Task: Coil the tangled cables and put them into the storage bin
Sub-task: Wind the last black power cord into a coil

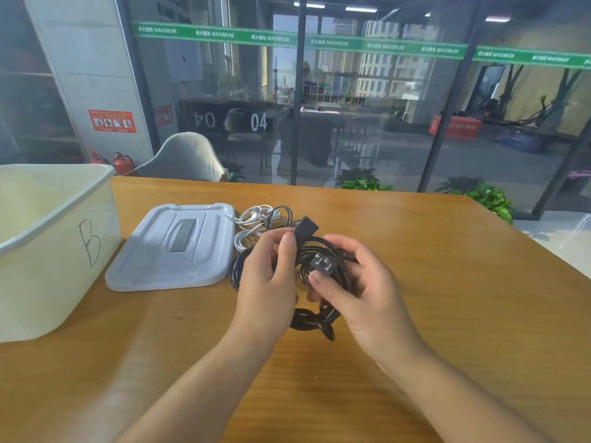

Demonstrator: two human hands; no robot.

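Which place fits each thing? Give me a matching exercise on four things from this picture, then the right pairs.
Things:
1. bin
2. lid
3. black cable
4. white cables

Places:
A. held in both hands
B. flat on the table, right of the bin
C. far left, marked B
D. on the table behind the hands

Pairs: 1-C, 2-B, 3-A, 4-D
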